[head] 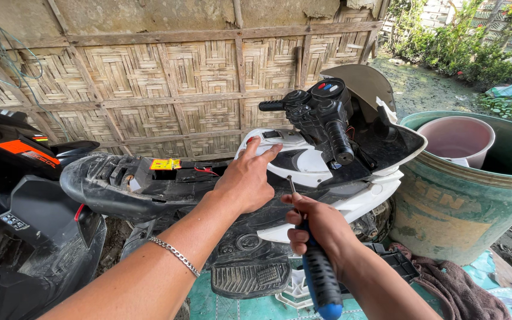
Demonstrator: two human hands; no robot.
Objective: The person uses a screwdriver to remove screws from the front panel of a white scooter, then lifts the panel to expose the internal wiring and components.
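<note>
right hand [321, 228] gripping screwdriver [318, 266] (blue-handled), left hand [247, 178] on toy motorbike [303, 160]

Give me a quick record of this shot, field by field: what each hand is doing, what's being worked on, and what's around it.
Left hand: left hand, fingers spread, rests on the white and black plastic toy ride-on motorbike; silver chain bracelet on the wrist.
Right hand: right hand grips a screwdriver with a blue and black handle, metal tip up.
Motorbike: seat cover off, red wires showing inside.
Right side: large green barrel holding a pink plastic bucket.
Left side: black scooter with orange panel.
Behind: woven bamboo wall.
</note>
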